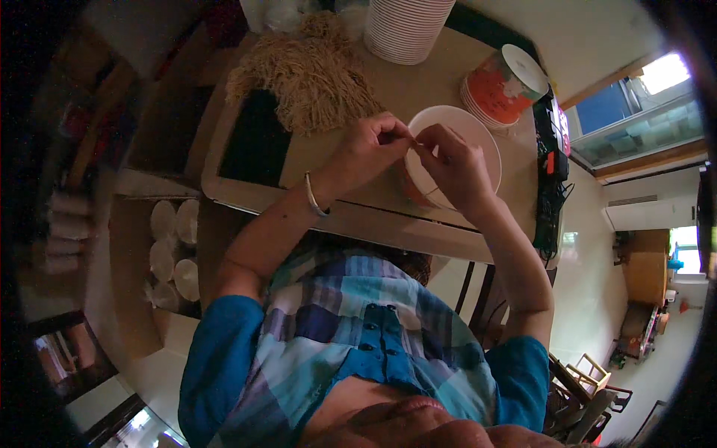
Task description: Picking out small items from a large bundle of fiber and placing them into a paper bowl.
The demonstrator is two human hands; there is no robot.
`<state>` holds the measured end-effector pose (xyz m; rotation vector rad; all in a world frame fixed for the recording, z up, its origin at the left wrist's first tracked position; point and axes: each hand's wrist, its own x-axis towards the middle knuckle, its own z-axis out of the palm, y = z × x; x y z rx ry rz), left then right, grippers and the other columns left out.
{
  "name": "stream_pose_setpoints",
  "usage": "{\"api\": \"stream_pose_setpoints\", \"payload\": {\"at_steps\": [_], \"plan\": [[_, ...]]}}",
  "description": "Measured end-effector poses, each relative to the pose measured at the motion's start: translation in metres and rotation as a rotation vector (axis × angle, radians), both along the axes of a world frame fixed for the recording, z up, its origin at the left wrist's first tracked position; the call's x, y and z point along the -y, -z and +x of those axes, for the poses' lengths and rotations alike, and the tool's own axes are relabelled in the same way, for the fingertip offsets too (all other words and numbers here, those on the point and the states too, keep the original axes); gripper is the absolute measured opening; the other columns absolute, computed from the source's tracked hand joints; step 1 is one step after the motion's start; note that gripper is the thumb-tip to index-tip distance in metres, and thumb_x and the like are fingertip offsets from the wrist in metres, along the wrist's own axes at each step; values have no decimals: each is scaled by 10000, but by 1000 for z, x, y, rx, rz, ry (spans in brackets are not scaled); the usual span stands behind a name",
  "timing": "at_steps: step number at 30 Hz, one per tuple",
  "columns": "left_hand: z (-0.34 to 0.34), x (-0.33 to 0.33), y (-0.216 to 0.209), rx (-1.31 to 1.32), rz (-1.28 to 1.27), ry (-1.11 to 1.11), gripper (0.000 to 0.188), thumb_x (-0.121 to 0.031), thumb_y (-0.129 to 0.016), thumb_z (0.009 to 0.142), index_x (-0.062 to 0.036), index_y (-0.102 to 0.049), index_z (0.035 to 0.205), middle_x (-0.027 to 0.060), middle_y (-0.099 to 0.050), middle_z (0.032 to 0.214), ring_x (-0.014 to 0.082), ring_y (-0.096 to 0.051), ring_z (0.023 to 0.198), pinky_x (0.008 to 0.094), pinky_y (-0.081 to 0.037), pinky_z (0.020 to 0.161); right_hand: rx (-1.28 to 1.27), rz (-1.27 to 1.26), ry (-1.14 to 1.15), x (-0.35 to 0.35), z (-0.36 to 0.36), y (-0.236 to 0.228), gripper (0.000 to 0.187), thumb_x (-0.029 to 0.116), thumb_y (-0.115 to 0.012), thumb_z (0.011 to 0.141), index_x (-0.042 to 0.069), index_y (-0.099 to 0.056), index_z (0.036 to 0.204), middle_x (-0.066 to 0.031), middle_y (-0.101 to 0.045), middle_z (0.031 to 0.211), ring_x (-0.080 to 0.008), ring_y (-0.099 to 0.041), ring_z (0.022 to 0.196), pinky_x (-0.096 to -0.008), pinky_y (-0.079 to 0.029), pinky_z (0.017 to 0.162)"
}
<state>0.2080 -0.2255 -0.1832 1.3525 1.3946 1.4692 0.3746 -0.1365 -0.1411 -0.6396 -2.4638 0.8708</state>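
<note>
My left hand (373, 145) and my right hand (453, 160) meet fingertip to fingertip, both pinched closed, at the near left part of a white-lined paper bucket's (489, 142) rim. What they pinch is tiny and mostly covered by the fingers. A thin pale strand (432, 192) shows below them across the bucket's mouth; I cannot make out whether it runs up to the fingers. Beyond my left hand lies a loose heap of tan strings (310, 78) on the table.
A tall stack of white tubs (407, 30) stands at the table's far side. More red printed buckets (500, 93) lean at the right, beside a power strip with cables (551, 164). On the floor at left, an open carton (131, 261) holds several pale rolls (175, 250).
</note>
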Motion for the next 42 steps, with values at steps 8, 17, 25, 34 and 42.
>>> {"api": "stream_pose_setpoints", "payload": {"at_steps": [8, 17, 25, 34, 42], "plan": [[2, 1, -3, -112, 101, -72, 149, -103, -687, 808, 11, -660, 900, 61, -617, 801, 118, -610, 720, 254, -500, 675, 50, 417, -49, 7, 3, 6, 117, 102, -595, 855, 86, -558, 966, -121, -616, 888, -356, -635, 714, -445, -523, 570], [4, 2, -3, -306, 157, -68, 119, -98, -680, 836, -9, -638, 903, 60, -571, 832, 143, -584, 760, 270, -484, 689, 40, 439, -2, 5, 0, 9, 71, 93, -624, 819, 61, -592, 875, -128, -627, 791, -308, -637, 656, -385, -519, 576], [6, 2, -2, -312, 135, -82, 114, -103, -672, 855, -6, -622, 889, 54, -549, 825, 139, -566, 748, 271, -474, 678, 29, -64, 5, -5, 0, 6, 113, 100, -612, 811, 19, -642, 885, -140, -659, 719, -233, -642, 612, -342, -507, 592], [3, 3, -4, -246, 123, -29, 77, -63, -637, 840, -12, -625, 896, 57, -566, 848, 137, -574, 788, 274, -475, 708, 100, -733, -8, -18, 1, -5, 121, 152, -559, 896, 60, -624, 853, -10, -595, 700, -31, -458, 519, -188, -339, 435], [2, 1, 1, -101, 67, -24, 89, -73, -620, 852, -12, -643, 913, 45, -616, 872, 119, -583, 805, 269, -473, 739, -25, -519, 94, -12, 3, 2, 134, 166, -590, 911, 37, -607, 943, -23, -629, 743, -72, -537, 599, -255, -434, 494]]}}
